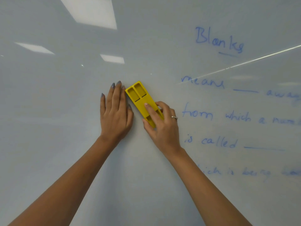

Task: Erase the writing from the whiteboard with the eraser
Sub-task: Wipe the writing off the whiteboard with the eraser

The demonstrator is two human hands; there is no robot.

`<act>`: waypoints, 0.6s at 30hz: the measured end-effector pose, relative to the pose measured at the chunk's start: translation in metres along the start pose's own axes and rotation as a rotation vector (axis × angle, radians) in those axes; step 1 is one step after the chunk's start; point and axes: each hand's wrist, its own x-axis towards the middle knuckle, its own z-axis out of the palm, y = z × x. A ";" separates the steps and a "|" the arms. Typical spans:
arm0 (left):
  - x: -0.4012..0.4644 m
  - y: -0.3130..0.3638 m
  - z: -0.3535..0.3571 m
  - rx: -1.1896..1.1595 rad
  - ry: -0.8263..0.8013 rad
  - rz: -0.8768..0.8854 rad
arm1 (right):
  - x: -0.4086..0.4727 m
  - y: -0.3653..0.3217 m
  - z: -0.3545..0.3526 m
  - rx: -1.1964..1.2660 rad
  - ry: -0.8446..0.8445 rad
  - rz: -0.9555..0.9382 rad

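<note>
Pinching the yellow eraser (pixel 141 101) at its lower end with my right hand (pixel 161 123), forefinger laid along its back, thumb and other fingers on its edges; it looks light, rigid, slick plastic. Left hand (pixel 114 111) lies flat, fingers straight, just beside it on the whiteboard (pixel 48 95). Blue writing (pixel 228 115) sits to the right, unwiped.

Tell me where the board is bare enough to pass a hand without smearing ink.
Bare: the whiteboard left of the left hand, and below both forearms. Crowded: right of the right hand and eraser, blue writing runs to the edge.
</note>
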 end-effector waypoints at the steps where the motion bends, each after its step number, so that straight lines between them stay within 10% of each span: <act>1: 0.008 0.005 0.002 0.003 -0.001 -0.012 | 0.008 0.006 -0.004 -0.003 0.006 -0.008; 8: 0.049 0.052 0.021 0.029 -0.015 0.045 | 0.052 0.082 -0.049 -0.048 0.137 0.051; 18: 0.046 0.072 0.041 0.092 0.008 0.069 | 0.051 0.168 -0.085 -0.039 0.441 0.595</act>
